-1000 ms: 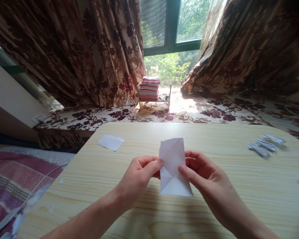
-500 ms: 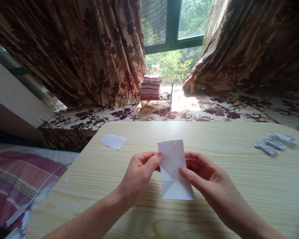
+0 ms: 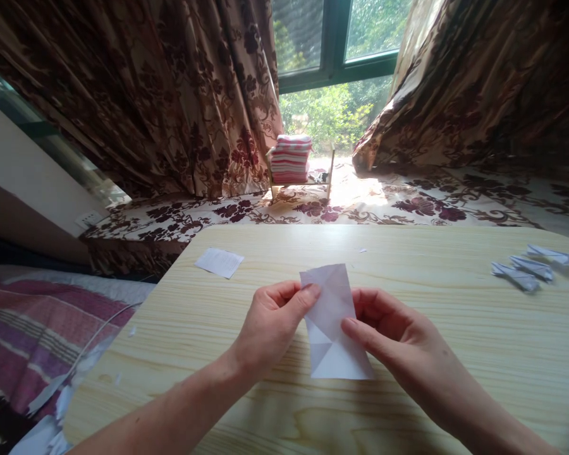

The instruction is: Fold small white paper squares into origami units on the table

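Note:
A creased white paper sheet (image 3: pixel 330 322) stands upright just above the pale wooden table (image 3: pixel 455 354), held between both hands. My left hand (image 3: pixel 271 325) pinches its left edge near the top, thumb in front. My right hand (image 3: pixel 389 335) grips the right edge, thumb laid across the front of the sheet. Diagonal fold lines cross the lower half of the paper.
A small white paper slip (image 3: pixel 219 261) lies at the table's back left. Three folded paper pieces (image 3: pixel 526 268) lie at the right. Behind the table is a floral-covered ledge with a striped cloth stack (image 3: pixel 290 159), curtains and a window. A striped blanket (image 3: pixel 38 341) is at left.
The paper's upper part has been pressed down a little, so it looks shorter. Both hands keep their grip; the view has shifted slightly leftward.

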`<state>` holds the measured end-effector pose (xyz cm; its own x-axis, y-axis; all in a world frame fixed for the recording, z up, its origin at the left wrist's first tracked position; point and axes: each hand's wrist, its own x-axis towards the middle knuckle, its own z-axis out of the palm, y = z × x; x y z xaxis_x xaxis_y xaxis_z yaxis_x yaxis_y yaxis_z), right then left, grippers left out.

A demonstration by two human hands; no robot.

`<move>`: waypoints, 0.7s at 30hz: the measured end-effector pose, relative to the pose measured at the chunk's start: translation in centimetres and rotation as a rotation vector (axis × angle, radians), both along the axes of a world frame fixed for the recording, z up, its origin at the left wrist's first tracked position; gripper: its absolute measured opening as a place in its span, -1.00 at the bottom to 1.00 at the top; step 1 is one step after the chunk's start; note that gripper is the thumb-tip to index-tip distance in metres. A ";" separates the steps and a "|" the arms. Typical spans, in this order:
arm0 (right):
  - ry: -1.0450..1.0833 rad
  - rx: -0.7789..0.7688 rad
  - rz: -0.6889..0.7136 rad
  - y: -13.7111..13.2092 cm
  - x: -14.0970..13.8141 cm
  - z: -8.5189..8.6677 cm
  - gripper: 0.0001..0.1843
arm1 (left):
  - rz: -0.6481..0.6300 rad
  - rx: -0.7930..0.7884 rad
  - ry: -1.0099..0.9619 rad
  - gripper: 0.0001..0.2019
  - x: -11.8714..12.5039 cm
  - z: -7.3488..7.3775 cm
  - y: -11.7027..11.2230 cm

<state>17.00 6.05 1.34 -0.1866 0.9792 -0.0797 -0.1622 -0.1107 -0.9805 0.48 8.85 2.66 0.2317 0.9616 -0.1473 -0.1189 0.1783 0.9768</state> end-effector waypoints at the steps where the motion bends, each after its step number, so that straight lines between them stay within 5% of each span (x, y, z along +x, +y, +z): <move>1: -0.011 0.004 0.007 0.0 0.0 0.0 -0.78 | 0.007 0.007 0.010 -0.76 0.0 0.0 0.0; 21: -0.145 0.025 -0.107 0.3 0.2 0.4 -0.64 | -0.124 -0.068 0.055 -0.80 0.0 0.3 -0.3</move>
<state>17.20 6.36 1.72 -0.0691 0.9949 -0.0739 -0.0290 -0.0761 -0.9967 0.51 8.58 2.95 0.3375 0.9135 -0.2270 -0.0381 0.2542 0.9664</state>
